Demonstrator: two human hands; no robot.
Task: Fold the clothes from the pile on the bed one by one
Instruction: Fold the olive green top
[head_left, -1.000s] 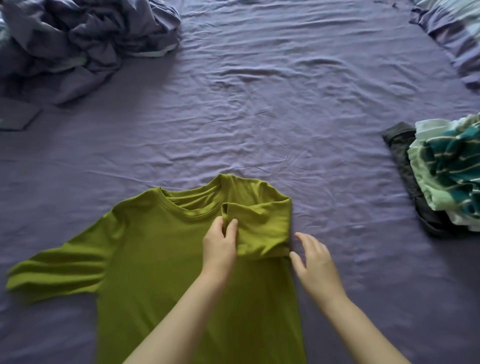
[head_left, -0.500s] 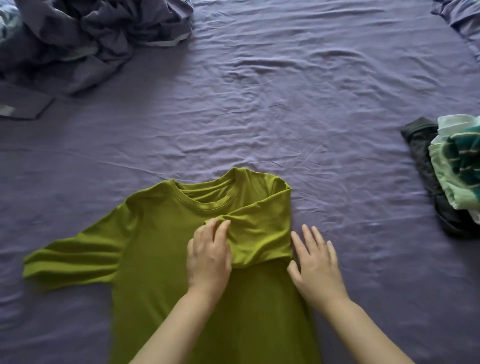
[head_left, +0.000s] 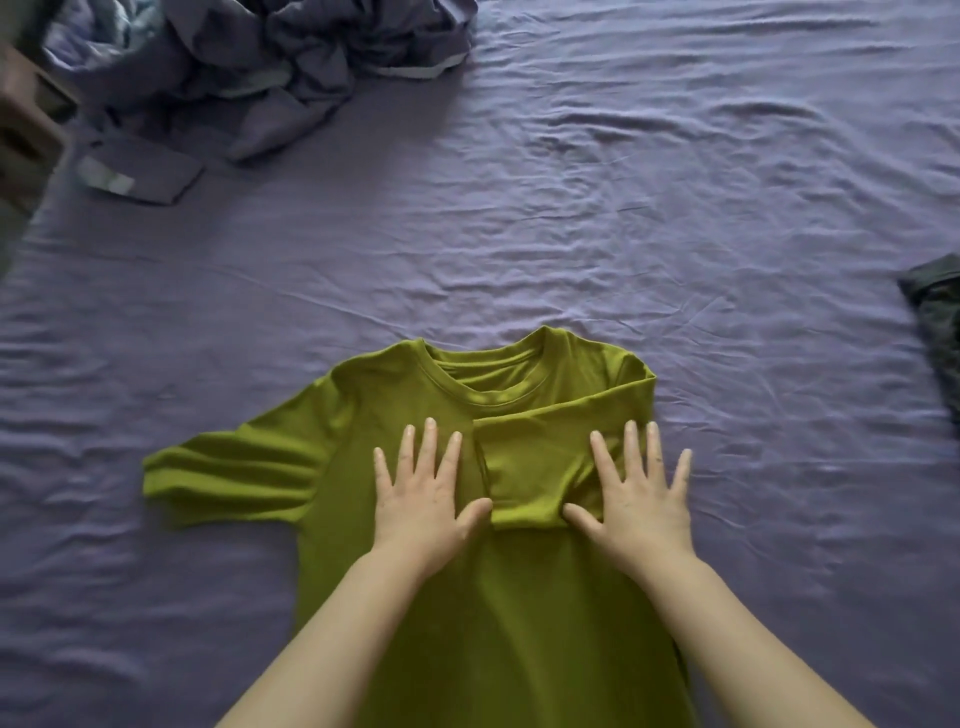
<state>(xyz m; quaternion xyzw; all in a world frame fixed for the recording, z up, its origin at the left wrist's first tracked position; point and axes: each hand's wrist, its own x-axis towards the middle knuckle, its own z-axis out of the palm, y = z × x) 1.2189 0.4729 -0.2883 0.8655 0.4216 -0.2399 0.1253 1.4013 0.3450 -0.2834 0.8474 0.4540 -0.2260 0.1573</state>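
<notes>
A green T-shirt (head_left: 363, 415) lies flat on the purple bed sheet (head_left: 571, 234), collar away from me. Its right sleeve (head_left: 535, 467) is folded inward over the chest, while the left sleeve stretches out to the left. My left hand (head_left: 421, 493) presses flat on the chest just left of the folded sleeve, fingers spread. My right hand (head_left: 639, 493) lies flat with spread fingers on the folded sleeve's right edge, partly over the sheet. Neither hand holds anything.
A crumpled heap of purple-grey bedding (head_left: 270, 57) fills the far left. A small folded dark cloth (head_left: 140, 171) lies below it. A dark garment (head_left: 935, 312) shows at the right edge. Wooden furniture (head_left: 26, 124) stands beyond the bed's left side.
My left hand has released the folded sleeve and flattened on the chest. My right hand has moved onto the sleeve's right edge. The view has shifted, so the clothes at the right are mostly out of frame.
</notes>
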